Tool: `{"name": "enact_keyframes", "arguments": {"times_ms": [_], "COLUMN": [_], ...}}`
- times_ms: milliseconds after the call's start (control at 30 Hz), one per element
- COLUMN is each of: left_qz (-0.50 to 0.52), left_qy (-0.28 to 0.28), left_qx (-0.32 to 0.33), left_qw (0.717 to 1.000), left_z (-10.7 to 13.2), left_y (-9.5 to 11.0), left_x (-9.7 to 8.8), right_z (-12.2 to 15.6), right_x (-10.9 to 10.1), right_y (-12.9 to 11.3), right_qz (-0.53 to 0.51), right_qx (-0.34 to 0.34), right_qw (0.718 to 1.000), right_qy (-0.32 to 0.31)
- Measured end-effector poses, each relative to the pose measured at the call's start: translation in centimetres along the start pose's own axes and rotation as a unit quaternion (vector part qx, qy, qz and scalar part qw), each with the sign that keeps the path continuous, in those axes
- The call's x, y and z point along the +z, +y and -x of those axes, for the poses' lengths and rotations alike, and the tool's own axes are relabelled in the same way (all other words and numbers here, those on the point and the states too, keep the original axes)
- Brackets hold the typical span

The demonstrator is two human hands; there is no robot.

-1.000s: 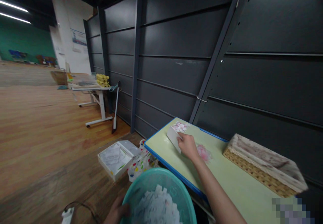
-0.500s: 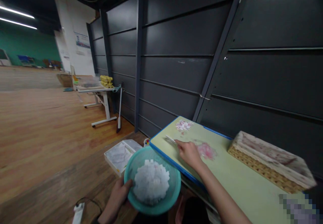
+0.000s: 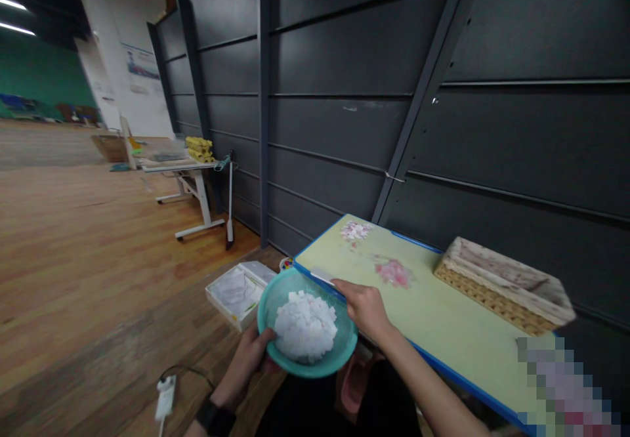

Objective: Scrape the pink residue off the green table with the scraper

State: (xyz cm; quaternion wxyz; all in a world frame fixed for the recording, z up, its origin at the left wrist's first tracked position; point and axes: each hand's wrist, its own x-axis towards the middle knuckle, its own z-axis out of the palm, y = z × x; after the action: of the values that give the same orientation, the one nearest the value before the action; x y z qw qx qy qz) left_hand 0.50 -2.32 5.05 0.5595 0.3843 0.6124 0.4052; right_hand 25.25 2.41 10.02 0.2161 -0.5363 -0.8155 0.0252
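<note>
My left hand (image 3: 253, 348) grips the near left rim of a teal plastic bowl (image 3: 344, 352), thumb over the edge. A heap of small white square pieces (image 3: 305, 325) lies in the bowl. The bowl is held tilted against the near left edge of the yellow-green tabletop (image 3: 418, 312). My right hand (image 3: 365, 306) is closed on a thin, flat white scraper-like piece (image 3: 321, 275), which lies along the blue table edge just above the bowl. Beyond it, a pinkish patch (image 3: 394, 271) and a small cluster of white and pink pieces (image 3: 355, 229) are on the tabletop.
A wicker basket with a cloth lining (image 3: 502, 286) stands at the table's right side. On the floor are an open white box (image 3: 236, 292) and a power strip (image 3: 166, 397). A dark panel wall (image 3: 339, 128) rises behind. A white-legged table (image 3: 197, 191) stands farther left.
My right hand has drawn the white piece across the tabletop toward me, to the edge above the bowl. The bowl has moved slightly up and right in view, and the camera has shifted.
</note>
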Motion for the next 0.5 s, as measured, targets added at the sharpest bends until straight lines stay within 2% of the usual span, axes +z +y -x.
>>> {"name": "enact_keyframes", "arguments": {"times_ms": [100,267,400,500], "left_qz": [0.01,0.02,0.03,0.037], "left_qy": [-0.023,-0.018,-0.01,-0.006], "left_qx": [0.009,-0.007,0.011,0.018], "left_qw": [1.0,1.0,0.999,0.999], "left_z": [0.1,-0.7,-0.6,-0.6], "left_y": [0.1,0.0,-0.2,-0.5], "left_x": [0.2,0.4,0.5,0.5], "right_z": [1.2,1.4,1.2,1.1], "right_x": [-0.6,-1.8,-1.6,-1.3], "right_y": [-0.7,-0.5,0.2,0.3], "right_qz": [-0.047,-0.112,-0.115,-0.13], "right_qx": [-0.019,-0.002,-0.009,-0.035], "right_qw": [0.999,0.993,0.989,0.986], "right_qy": [0.015,0.04,0.092,0.1]}}
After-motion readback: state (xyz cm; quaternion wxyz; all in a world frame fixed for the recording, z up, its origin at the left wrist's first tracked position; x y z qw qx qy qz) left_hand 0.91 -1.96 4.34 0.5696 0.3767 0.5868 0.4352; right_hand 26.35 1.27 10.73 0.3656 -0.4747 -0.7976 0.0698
